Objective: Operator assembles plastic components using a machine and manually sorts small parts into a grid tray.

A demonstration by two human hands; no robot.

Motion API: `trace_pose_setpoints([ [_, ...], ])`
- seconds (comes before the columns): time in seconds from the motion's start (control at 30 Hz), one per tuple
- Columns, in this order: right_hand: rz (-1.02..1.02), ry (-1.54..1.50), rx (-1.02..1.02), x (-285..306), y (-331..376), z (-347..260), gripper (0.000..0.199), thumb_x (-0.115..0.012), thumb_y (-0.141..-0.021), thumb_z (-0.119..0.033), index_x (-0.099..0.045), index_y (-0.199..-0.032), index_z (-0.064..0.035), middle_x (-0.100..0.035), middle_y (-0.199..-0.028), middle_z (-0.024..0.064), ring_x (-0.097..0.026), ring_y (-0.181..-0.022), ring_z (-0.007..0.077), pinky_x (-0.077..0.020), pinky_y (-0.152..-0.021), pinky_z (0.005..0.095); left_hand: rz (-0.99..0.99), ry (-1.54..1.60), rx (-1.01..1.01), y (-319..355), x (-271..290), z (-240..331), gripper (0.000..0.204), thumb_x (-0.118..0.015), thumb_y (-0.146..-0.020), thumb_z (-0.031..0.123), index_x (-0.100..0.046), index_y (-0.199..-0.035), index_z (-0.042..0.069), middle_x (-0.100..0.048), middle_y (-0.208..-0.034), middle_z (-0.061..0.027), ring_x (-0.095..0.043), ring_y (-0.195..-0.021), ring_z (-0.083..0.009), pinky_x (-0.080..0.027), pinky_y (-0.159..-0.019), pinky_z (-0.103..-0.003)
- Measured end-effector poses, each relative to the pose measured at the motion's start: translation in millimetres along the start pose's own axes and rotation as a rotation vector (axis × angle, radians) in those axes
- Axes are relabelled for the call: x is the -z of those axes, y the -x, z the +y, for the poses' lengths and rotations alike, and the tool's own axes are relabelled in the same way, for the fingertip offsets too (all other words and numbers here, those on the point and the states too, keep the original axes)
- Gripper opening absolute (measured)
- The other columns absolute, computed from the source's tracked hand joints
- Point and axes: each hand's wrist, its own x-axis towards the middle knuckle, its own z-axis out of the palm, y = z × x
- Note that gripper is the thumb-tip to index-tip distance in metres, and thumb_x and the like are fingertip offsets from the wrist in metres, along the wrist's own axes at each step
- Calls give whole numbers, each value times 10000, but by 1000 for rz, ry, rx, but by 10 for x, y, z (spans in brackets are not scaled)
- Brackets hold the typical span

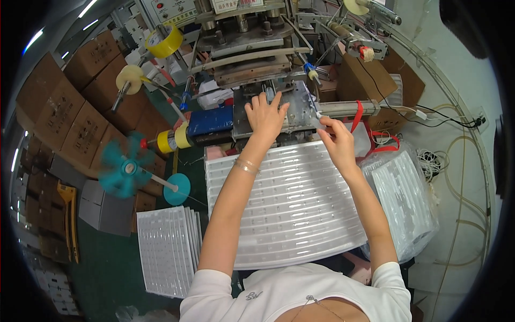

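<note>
My left hand (266, 119) reaches onto the metal bed (300, 110) of a press machine. Its fingers are spread, with the tips beside a small shiny fitting (270, 92) below the upper block (252, 72). My right hand (338, 140) is at the bed's right corner with thumb and forefinger pinched together. A small whitish piece (318, 115) shows by those fingertips, too small to name; whether the pinch holds it is unclear. Under both forearms lies a broad white ribbed tray (289, 198) with rows of small clear pieces.
A stack of similar white trays (166, 249) stands at lower left, and a bagged stack (405, 193) at right. A teal fan (127, 167) spins left of the blue block (211, 122). Cartons (75, 123) are piled far left. A red strap (357, 115) hangs from the right cylinder.
</note>
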Motion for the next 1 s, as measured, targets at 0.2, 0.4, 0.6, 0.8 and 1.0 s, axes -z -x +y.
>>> trace_pose_setpoints([
  [0.2,59,161,265,-582,-557,10,239,-669,-798,-117,-610,-1027,-79,-630,-943,82,-640,-784,256,-522,-617,319,-40,114,-44,-55,35,-91,273,-648,-795,295,-665,-1032,160,-586,-899,-63,-503,-886,-232,-347,-760,-384],
  [0.4,-22,446,444,-1185,-877,153,120,-651,-767,-142,-628,-873,-92,-626,-825,91,-613,-743,283,-496,-628,385,-37,615,431,779,1141,-410,299,-668,-786,79,-619,-1080,87,-579,-698,-41,-525,-633,-146,-423,-616,-287],
  [0.6,35,444,434,-1081,-857,214,245,-629,-811,-203,-604,-993,-40,-628,-945,142,-603,-839,342,-486,-712,415,127,787,959,1884,2096,-921,244,-630,-864,117,-604,-1092,36,-558,-751,24,-471,-668,-36,-391,-619,-176],
  [0.8,-343,135,424,-862,281,-284,282,-644,-795,-120,-597,-1064,-50,-631,-1041,119,-616,-898,309,-502,-745,379,397,926,1245,2528,2432,-975,233,-542,-921,248,-580,-1012,37,-605,-908,-57,-539,-700,-98,-428,-624,-214],
  [1.0,-890,-143,462,-1051,1340,-977,253,-652,-757,-100,-616,-1007,-84,-561,-781,80,-598,-732,228,-500,-604,346,481,1335,1300,2431,2349,-794,255,-500,-907,244,-519,-1036,25,-629,-932,-175,-606,-755,-185,-480,-649,-271],
])
